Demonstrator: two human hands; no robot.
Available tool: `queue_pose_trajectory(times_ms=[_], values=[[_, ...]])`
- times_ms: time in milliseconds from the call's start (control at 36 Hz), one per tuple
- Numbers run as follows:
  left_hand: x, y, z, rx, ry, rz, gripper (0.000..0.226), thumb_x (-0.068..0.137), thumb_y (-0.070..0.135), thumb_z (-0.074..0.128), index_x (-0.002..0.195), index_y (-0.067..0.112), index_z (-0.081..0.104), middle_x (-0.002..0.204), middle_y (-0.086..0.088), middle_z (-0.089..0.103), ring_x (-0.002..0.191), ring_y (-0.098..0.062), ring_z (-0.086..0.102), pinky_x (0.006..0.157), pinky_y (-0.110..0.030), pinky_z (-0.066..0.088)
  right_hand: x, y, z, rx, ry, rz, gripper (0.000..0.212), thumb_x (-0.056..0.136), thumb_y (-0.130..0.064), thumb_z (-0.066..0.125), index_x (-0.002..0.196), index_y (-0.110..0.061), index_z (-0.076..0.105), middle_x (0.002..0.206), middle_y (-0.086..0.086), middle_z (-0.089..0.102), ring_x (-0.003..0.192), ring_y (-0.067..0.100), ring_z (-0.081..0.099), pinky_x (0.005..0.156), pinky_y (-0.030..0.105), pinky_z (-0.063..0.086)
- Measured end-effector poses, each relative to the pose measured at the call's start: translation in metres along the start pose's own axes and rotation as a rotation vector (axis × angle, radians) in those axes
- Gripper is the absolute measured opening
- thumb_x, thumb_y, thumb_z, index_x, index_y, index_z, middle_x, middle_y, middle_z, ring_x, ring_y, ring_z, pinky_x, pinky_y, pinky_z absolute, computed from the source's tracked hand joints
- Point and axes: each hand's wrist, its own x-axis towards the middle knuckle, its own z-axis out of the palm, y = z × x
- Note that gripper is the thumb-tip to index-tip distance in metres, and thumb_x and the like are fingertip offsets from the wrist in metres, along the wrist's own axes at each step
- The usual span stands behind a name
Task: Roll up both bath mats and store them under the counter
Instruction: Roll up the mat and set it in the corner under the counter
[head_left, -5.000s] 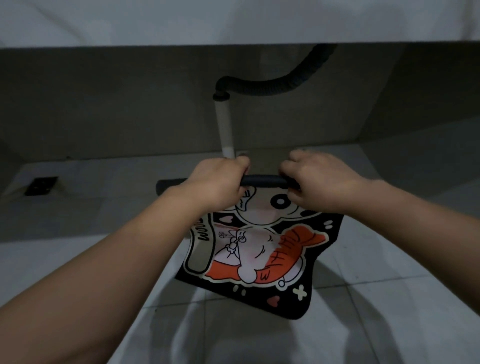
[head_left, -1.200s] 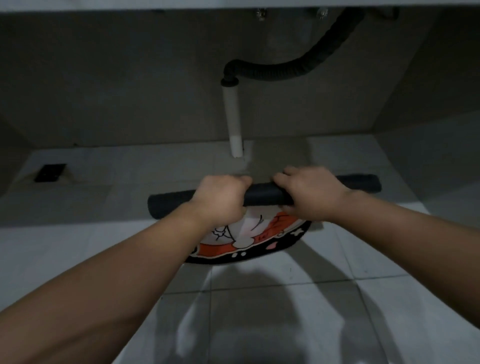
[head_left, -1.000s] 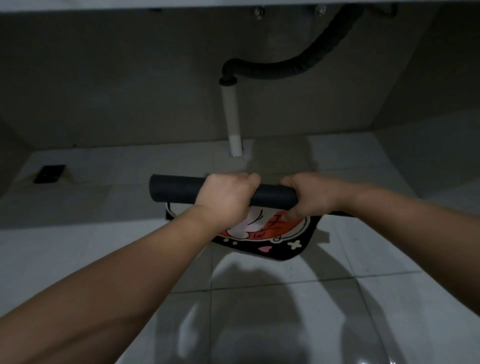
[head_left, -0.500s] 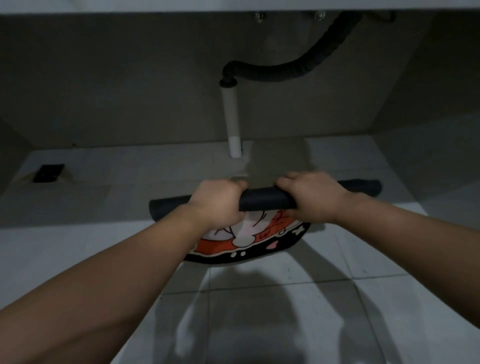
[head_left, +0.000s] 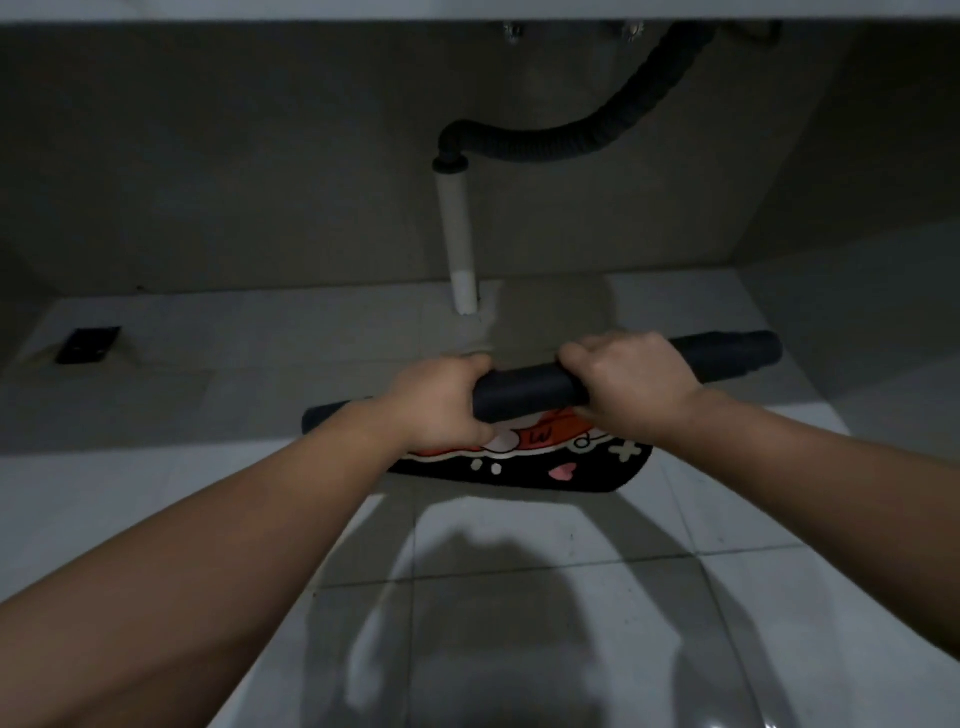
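Black rubber roll of the bath mat (head_left: 524, 397) sits clamped in both fists, left hand (head_left: 441, 405) and right hand (head_left: 636, 387), fingers closed around it; best roll evenly, keeping the printed tail taut.

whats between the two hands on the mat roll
In the head view, only a short bare stretch of the black rolled bath mat lies between the left hand and right hand; both grip it.
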Motion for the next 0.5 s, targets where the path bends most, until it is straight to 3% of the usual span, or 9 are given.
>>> queue_pose_trajectory(times_ms=[139,250,333,417,500], values=[[-0.003,0.002,0.000,0.193,0.137,0.063,0.031,0.068,0.040,0.066,0.094,0.029,0.054,0.084,0.003,0.064,0.077,-0.023,0.061,0.055,-0.027,0.033,0.000,-0.002,0.004,0.056,-0.058,0.023,0.030,0.073,-0.037,0.062,0.096,-0.019,0.054,0.089,0.003,0.063,0.076,0.027,0.061,0.057,0.030,0.032],[-0.006,0.004,0.005,0.369,0.320,0.204,0.030,0.072,0.028,0.066,0.099,0.020,0.055,0.090,-0.001,0.064,0.077,-0.026,0.062,0.056,-0.033,0.044,0.008,0.004,0.004,0.340,-0.367,0.174,0.043,0.063,-0.056,0.067,0.095,-0.030,0.055,0.088,-0.003,0.063,0.079,0.021,0.061,0.061,0.030,0.045],[-0.007,0.007,0.007,0.401,0.353,0.232,0.034,0.069,0.025,0.069,0.100,0.017,0.056,0.090,-0.003,0.064,0.074,-0.027,0.061,0.055,-0.034,0.045,0.011,0.009,0.003,0.560,-0.504,0.263,0.040,0.059,-0.054,0.073,0.083,-0.031,0.052,0.080,-0.006,0.063,0.073,0.017,0.060,0.063,0.033,0.051],[-0.004,0.007,0.008,0.385,0.320,0.211,0.039,0.068,0.029,0.069,0.102,0.020,0.052,0.094,-0.002,0.063,0.078,-0.026,0.061,0.058,-0.034,0.046,0.010,0.009,0.002,0.461,-0.450,0.255,0.031,0.063,-0.053,0.070,0.078,-0.032,0.053,0.073,-0.009,0.061,0.067,0.016,0.060,0.053,0.028,0.043],[0.001,0.007,0.005,0.266,0.182,0.119,0.047,0.066,0.045,0.069,0.105,0.025,0.051,0.101,0.001,0.063,0.088,-0.024,0.061,0.061,-0.030,0.041,0.003,0.005,0.007,0.104,-0.179,0.097,0.025,0.072,-0.043,0.065,0.088,-0.027,0.055,0.077,-0.003,0.063,0.069,0.022,0.061,0.052,0.029,0.033]])
